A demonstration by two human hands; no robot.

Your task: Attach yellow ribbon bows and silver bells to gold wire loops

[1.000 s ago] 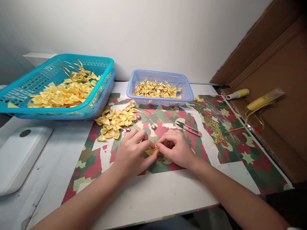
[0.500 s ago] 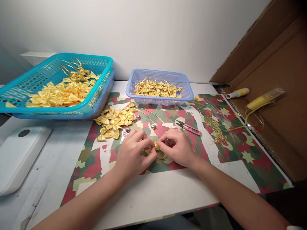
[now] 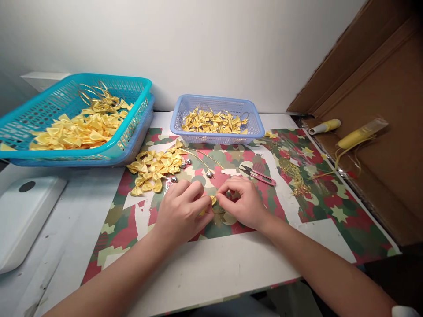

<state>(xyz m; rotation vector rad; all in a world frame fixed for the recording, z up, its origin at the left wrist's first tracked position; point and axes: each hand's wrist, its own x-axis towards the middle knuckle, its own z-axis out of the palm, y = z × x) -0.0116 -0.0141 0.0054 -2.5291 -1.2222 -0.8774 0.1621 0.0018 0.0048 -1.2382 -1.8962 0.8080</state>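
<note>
My left hand (image 3: 187, 210) is closed in a pinch on a yellow ribbon bow (image 3: 213, 200), mostly covered by the fingers. Just right of the bow, my right hand (image 3: 243, 201) has thumb and forefinger pressed together. Whatever is between those fingertips is too small to make out. Part of a thin gold loop shows below the bow. Beyond my left hand lies a pile of yellow bows (image 3: 155, 166), with several silver bells (image 3: 209, 175) close by. Pink-handled thread snips (image 3: 259, 175) rest behind my right hand.
A turquoise basket (image 3: 132, 119) of bows stands at the left, and a blue basket (image 3: 218, 138) of bows at the back. Gold thread scraps (image 3: 299, 180) and a yellow thread spool (image 3: 358, 133) lie rightward, beside a cardboard wall (image 3: 370, 88). A white device (image 3: 28, 220) sits left.
My right fingertips have drawn slightly away from the bow, leaving a small gap. My left hand keeps its pinch. The whole view has shifted a little.
</note>
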